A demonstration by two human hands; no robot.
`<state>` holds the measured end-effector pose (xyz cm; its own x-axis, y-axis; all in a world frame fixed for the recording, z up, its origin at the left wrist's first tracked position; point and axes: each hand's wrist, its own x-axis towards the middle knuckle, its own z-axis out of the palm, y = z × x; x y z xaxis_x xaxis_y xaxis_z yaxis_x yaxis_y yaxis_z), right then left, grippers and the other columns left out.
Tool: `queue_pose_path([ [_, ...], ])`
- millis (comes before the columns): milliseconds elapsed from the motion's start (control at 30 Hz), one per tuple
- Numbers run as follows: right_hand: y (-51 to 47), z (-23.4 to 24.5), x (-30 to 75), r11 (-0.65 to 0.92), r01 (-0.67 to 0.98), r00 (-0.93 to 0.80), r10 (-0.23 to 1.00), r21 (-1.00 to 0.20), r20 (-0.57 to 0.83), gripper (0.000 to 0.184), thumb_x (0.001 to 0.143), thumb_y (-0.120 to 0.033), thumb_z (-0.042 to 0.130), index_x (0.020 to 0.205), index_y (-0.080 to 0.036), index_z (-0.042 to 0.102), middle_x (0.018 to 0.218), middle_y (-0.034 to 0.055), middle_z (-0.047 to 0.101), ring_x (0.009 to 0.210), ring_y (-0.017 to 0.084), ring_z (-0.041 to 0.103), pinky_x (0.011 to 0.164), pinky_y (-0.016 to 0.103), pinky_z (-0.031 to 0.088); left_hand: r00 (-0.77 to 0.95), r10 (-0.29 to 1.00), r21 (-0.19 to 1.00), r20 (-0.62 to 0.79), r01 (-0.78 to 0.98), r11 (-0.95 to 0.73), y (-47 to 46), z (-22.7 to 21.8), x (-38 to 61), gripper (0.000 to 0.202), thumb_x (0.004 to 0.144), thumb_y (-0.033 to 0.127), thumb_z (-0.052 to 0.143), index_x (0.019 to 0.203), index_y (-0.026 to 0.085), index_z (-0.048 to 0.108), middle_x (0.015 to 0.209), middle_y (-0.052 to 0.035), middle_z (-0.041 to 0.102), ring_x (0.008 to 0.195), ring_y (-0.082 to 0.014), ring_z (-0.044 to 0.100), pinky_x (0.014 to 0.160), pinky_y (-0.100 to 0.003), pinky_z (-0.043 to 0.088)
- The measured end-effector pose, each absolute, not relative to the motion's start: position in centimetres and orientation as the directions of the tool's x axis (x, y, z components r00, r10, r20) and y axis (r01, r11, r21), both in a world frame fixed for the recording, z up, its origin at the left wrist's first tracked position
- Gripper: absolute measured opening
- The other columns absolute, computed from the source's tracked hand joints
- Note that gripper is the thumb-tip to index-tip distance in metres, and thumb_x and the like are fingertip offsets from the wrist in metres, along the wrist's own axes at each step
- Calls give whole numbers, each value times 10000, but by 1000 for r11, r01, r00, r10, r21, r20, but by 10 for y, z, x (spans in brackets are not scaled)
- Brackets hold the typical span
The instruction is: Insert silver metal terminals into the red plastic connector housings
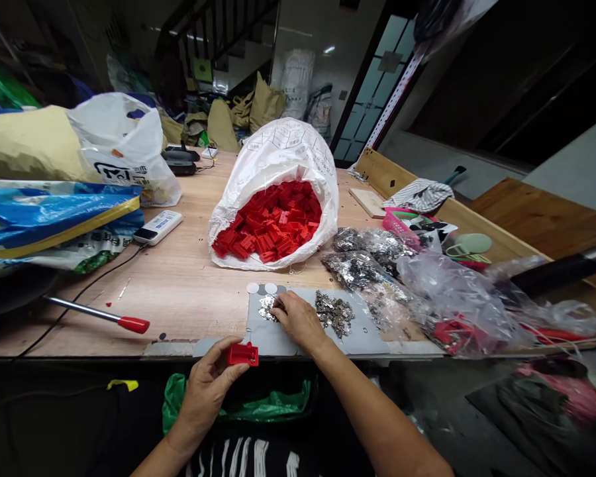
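**Wooden workbench [179, 291]: red plastic part in left hand, right hand on silver metal pieces**

Left hand [206, 391]: partly closed, at lower centre of the frame, just below the front bench edge. It has hold of the red plastic part [243, 355], pinched between thumb and fingers.

Part orientation: long axis lies roughly level, running left to right across the frame. Which end leads cannot be determined.

Part appearance: glossy, angular moulded red plastic with a squared outline and a dark opening in its face.

Right hand [298, 321]: curled, palm down and fingers pointing left, with the fingertips touching the smaller heap of silver metal pieces [267, 308]. Whether it has hold of any piece cannot be determined.

Surroundings: the heap lies on a grey sheet [362, 338] at the front edge of the bench. A larger heap of silver pieces [334, 313] sits just right of the right hand. Two white discs [253, 287] lie at the far edge of the sheet.

Further out: clear plastic bags of silver pieces [357, 265] lie to the right. A white woven sack [283, 149] of red plastic parts [268, 222] lies at centre. A red-tipped metal rod [99, 315] lies at left. A green plastic bag [238, 404] shows below the bench edge.
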<state>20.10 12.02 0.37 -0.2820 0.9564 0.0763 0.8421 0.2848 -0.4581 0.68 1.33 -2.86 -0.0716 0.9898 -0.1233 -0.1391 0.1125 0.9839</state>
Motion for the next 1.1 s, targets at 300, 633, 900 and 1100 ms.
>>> queue_pose_path([
  [300, 111, 18, 207, 279, 651, -307, 947, -706, 91, 28, 848, -197, 543, 826, -205, 557, 769, -9, 610, 712, 146, 546, 669, 249, 369, -12, 974, 897, -228, -392, 206, 21, -22, 11, 492, 750, 323, 712, 1217, 237, 585, 1019, -35, 696, 934, -197, 647, 901, -353, 516],
  [633, 64, 27, 188, 467, 475, -513, 836, -746, 196, 84, 859, -141, 543, 877, -209, 589, 833, 24, 610, 785, 164, 549, 726, 270, 416, 58, 960, 799, -273, -542, 260, 21, -4, 16, 526, 749, 297, 719, 1250, 249, 568, 987, -34, 691, 931, -175, 645, 853, -297, 528],
  [900, 60, 25, 191, 537, 356, -649, 731, -765, 211, 92, 870, -147, 554, 884, -211, 618, 848, 32, 603, 820, 168, 558, 741, 269, 433, 91, 966, 787, -244, -563, 252, 23, -4, 14, 468, 755, 265, 714, 1210, 247, 608, 1045, -46, 698, 942, -175, 645, 830, -264, 513],
  [1100, 59, 22, 195, 319, 327, -574, 815, -889, 82, 77, 801, -186, 678, 863, -205, 638, 814, -8, 587, 692, 125, 513, 628, 231, 393, 131, 971, 848, -201, -473, 240, 21, -7, 15, 458, 762, 267, 704, 1211, 244, 613, 1088, -42, 694, 1059, -208, 599, 938, -300, 447],
])
